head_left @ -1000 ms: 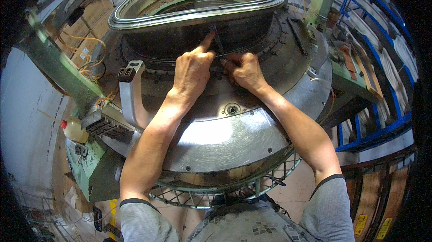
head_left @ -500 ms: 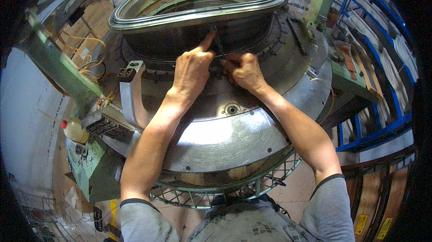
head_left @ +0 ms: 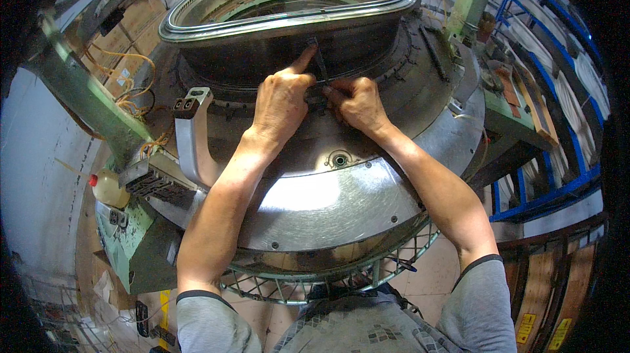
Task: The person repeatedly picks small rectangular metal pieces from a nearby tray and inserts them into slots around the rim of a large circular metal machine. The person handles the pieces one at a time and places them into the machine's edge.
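Note:
My left hand (head_left: 279, 107) is at the dark cylinder wall (head_left: 243, 61) of a large round machine. Its index finger stretches up to the top of a slim dark metal piece (head_left: 320, 63), while the other fingers curl in below. Close beside it, my right hand (head_left: 359, 102) is closed in a pinch around the lower end of that piece. The fingertips partly hide the piece, so its exact kind does not show. Above both hands runs the shiny metal rim (head_left: 289, 23) of the cylinder. A polished metal ring plate (head_left: 341, 202) lies under my forearms.
A grey metal bracket (head_left: 191, 136) rises left of my left forearm. Green machine posts (head_left: 98, 100) stand on both sides. A bottle with a red cap (head_left: 109, 189) sits at the left. A dark rod (head_left: 434, 53) lies on the machine's right side. Blue racks (head_left: 558, 103) stand farther right.
Both hands stay almost in place at the cylinder wall. The lower part of the slim dark piece has shifted slightly to the right.

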`<state>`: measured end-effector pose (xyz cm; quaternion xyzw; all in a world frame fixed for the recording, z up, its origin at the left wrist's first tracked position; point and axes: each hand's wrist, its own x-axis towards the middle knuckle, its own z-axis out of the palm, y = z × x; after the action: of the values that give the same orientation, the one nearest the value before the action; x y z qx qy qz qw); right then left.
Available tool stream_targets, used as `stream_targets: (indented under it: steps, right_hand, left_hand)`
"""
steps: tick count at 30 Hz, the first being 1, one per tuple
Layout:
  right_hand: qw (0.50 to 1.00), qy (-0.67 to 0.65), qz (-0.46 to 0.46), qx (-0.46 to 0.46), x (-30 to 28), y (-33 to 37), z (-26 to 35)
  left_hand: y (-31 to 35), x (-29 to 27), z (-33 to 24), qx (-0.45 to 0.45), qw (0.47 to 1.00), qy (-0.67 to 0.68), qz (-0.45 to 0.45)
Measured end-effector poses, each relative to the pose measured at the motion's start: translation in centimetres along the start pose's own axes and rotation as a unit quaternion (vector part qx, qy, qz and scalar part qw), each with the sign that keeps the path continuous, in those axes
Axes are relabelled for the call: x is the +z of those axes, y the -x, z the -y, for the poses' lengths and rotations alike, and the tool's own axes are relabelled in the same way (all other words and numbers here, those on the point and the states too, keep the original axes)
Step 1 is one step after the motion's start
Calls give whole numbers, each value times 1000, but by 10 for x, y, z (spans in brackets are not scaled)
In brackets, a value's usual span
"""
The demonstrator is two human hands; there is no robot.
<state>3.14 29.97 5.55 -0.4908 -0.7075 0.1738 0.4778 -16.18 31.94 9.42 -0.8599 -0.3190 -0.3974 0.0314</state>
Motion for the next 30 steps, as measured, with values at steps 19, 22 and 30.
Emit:
stream_targets:
  steps: [19,22,30]
  right_hand:
    - [999,24,-10,33,-2,0,4]
    - [999,20,-11,25,-2,-1,5]
    - [1000,27,-10,12,0,0,2]
  left_hand:
    - [-1,1,0,11,1000,-29,3]
    - [-2,0,-1,8,999,-37,7]
    - [-3,-1,-1,16,999,-47,10]
